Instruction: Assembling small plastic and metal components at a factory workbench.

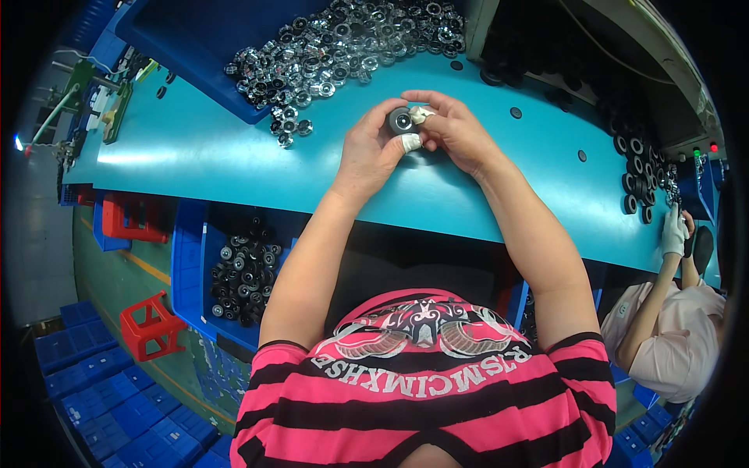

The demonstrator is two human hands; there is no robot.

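Between my two hands, above the turquoise table (296, 175), is a small toy-like wheel (401, 121) with a black rubber tyre and a shiny hub facing up. My left hand (371, 150) is closed around its left and near side, the thumb wrapped in white tape. From the right, my right hand (459, 134) presses the wheel's edge with a white-wrapped thumb and bent fingers. The fingers partly cover the wheel's underside. Beyond the hands lies a heap of shiny clear-and-silver wheel hubs (335, 51), spilling out beside a tilted blue bin (183, 58).
Black tyres (636, 168) lie at the table's right, with a few loose ones nearer. Below the table edge, a blue crate (191, 269) holds finished-looking wheels (243, 273). A red stool (152, 326) stands at left. A co-worker's gloved hand (673, 232) works at far right.
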